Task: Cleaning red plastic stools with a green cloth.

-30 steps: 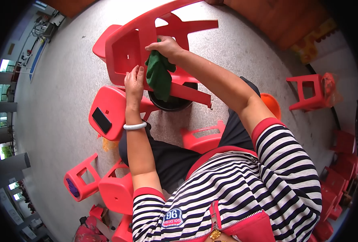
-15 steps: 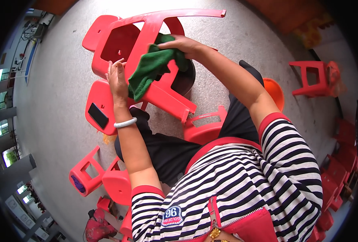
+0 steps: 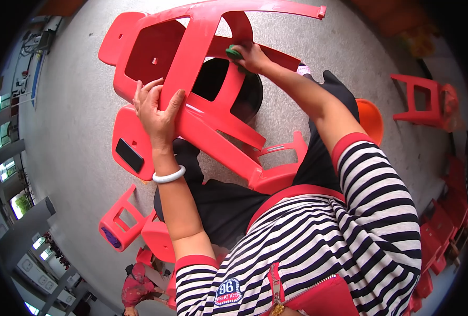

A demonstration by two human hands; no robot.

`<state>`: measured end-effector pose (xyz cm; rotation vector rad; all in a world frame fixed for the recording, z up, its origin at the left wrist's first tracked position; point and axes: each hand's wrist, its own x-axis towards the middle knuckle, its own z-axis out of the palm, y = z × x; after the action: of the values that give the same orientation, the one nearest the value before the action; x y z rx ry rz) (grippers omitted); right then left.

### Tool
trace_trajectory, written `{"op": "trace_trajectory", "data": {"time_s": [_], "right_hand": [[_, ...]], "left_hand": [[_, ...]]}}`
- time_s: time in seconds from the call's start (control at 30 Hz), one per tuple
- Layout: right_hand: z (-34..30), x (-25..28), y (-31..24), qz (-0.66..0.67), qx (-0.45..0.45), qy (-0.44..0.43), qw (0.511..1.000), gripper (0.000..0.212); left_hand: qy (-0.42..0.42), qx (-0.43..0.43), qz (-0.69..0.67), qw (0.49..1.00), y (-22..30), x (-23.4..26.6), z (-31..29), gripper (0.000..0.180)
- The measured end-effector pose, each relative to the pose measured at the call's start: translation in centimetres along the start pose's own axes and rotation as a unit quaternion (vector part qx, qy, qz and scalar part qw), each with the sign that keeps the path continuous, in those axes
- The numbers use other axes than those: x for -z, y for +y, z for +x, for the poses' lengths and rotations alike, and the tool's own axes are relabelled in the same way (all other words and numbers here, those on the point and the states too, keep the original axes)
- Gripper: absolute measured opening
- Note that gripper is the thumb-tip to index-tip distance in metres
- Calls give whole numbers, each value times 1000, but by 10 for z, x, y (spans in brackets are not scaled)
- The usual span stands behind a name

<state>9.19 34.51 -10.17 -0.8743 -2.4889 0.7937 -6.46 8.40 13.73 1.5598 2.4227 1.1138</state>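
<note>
A red plastic stool (image 3: 207, 111) lies tipped on its side in front of me, its legs pointing right. My left hand (image 3: 159, 115) is open against the stool's seat end, fingers spread and thumb apart. Bunched in my right hand (image 3: 253, 58) is a green cloth (image 3: 234, 52), pressed to the far part of the stool's legs; most of the cloth is hidden in the grip. Under the stool, a black round tub (image 3: 255, 92) shows through the gaps between its legs.
A phone (image 3: 129, 155) lies on another red stool (image 3: 123, 122) at left. An orange basin (image 3: 370, 121) is beside my right leg. More red stools stand around, one at right (image 3: 422, 100), one at lower left (image 3: 119, 224). Another person (image 3: 137, 286) is at the bottom left.
The green cloth, earlier hanging loose over the stool, is now gathered in my right hand, which has moved slightly right. My left hand has spread onto the stool, which appears shifted.
</note>
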Motion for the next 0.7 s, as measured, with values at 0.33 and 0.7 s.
{"op": "trace_trajectory", "data": {"time_s": [0.33,0.7], "right_hand": [[-115,-79,-147,-2,29,-135,990,46],[-29,-23,-41,-138,55,-63,987,29]], "left_hand": [[3,6,20,1000,-4,14,-9,47],[-33,-5,17,999,-4,19,-9,45]]}}
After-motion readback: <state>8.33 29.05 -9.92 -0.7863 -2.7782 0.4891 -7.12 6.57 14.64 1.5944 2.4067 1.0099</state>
